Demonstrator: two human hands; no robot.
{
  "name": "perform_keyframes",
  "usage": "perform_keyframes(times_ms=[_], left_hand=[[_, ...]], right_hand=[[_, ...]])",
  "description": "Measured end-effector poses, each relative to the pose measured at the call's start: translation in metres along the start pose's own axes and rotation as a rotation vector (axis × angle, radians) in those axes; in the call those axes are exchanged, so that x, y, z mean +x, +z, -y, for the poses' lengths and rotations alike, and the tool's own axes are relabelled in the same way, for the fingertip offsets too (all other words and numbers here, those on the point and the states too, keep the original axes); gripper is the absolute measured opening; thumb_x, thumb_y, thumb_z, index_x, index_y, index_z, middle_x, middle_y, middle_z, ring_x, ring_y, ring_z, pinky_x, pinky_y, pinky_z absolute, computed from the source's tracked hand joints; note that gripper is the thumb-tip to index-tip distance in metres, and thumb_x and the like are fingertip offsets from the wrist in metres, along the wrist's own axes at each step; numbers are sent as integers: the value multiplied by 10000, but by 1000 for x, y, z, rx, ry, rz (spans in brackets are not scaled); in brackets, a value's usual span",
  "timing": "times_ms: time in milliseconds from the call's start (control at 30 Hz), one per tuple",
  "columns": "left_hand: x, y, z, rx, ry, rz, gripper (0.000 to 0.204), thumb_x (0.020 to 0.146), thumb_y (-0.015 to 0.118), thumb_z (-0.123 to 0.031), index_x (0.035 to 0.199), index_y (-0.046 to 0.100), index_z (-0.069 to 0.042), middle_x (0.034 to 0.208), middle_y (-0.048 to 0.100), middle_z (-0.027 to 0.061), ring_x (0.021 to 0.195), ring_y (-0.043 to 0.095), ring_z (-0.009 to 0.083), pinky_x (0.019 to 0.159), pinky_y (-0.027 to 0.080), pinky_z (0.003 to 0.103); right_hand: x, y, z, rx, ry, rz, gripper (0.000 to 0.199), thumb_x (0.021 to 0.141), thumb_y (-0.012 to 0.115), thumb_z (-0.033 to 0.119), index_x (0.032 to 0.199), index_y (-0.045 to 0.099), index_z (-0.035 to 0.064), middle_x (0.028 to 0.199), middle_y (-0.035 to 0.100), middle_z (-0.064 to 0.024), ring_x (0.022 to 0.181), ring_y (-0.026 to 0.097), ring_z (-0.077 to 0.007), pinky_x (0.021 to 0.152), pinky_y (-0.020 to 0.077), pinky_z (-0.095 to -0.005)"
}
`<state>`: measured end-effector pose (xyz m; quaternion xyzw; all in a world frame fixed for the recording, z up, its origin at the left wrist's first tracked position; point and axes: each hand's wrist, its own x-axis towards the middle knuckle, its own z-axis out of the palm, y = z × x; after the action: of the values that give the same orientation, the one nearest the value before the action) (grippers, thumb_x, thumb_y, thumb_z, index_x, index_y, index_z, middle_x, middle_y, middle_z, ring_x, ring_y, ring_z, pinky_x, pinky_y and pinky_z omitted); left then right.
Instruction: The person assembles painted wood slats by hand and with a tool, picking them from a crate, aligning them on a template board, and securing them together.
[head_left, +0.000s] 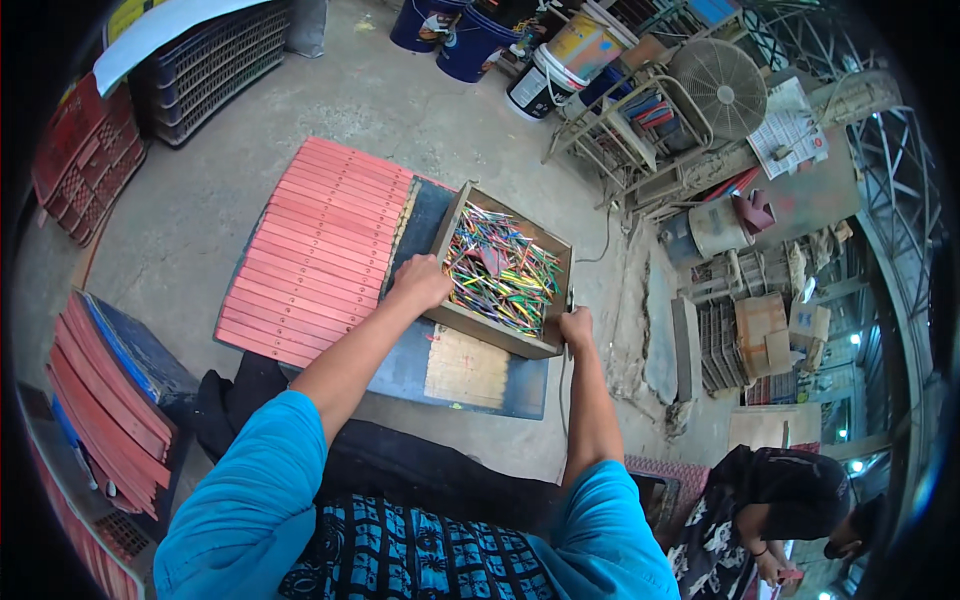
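A shallow wooden box point(490, 335) filled with many thin, multicoloured sticks point(515, 285) sits tilted on a dark blue board point(400, 375). My left hand point(422, 282) is closed on the box's left side wall. At its near right corner, my right hand point(576, 328) grips the other side, fingers partly hidden behind the wall. To the left, a row of pinkish-red slats point(312, 250) with small dark holes covers much of the board. A pale tan panel point(466, 370) shows on the board just below the box.
More red slats point(105, 400) are stacked at the left. Black crates point(215, 75) and a red crate point(90, 170) stand far left. Buckets point(545, 85), a metal chair point(640, 130) and a fan point(718, 88) are at the back. Another person point(790, 500) bends at lower right.
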<state>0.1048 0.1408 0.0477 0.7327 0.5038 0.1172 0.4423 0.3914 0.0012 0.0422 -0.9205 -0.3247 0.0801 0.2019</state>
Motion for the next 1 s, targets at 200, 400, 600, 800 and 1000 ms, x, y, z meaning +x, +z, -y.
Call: perform_keyframes(times_ms=[200,400,600,800,1000], left_hand=[[-30,-14,9,56,148,-14,318,680,483,-163,722,583,135,798,545,349,804,566,440,726,462,463],[-130,-11,30,140,246,157,254,636,494,-101,701,578,130,750,544,337,782,558,456,731,458,462],[-174,-2,39,149,11,194,284,656,487,-111,769,586,130,838,559,336,864,555,442,791,444,448],[-142,13,53,165,-121,258,437,674,492,-278,890,599,87,979,560,289,986,526,392,855,414,427],[-136,24,71,152,-65,185,511,708,482,-425,941,614,10,977,584,231,919,566,366,794,451,427]], right_hand=[[-47,-17,-20,17,38,-31,262,571,609,132,631,562,-118,677,575,-291,699,611,-374,639,467,-419],[-190,-35,-32,11,130,18,272,594,623,149,717,595,-92,665,585,-257,653,600,-360,639,457,-407],[-236,-24,-37,120,163,-18,255,619,600,136,755,599,-80,659,579,-259,662,597,-357,641,448,-411],[-219,-5,-65,162,136,-70,357,598,633,199,779,583,-105,581,568,-129,493,537,-190,490,430,-347],[-207,9,-77,805,481,451,186,633,556,215,758,549,77,684,537,-44,610,513,-191,582,438,-306]])
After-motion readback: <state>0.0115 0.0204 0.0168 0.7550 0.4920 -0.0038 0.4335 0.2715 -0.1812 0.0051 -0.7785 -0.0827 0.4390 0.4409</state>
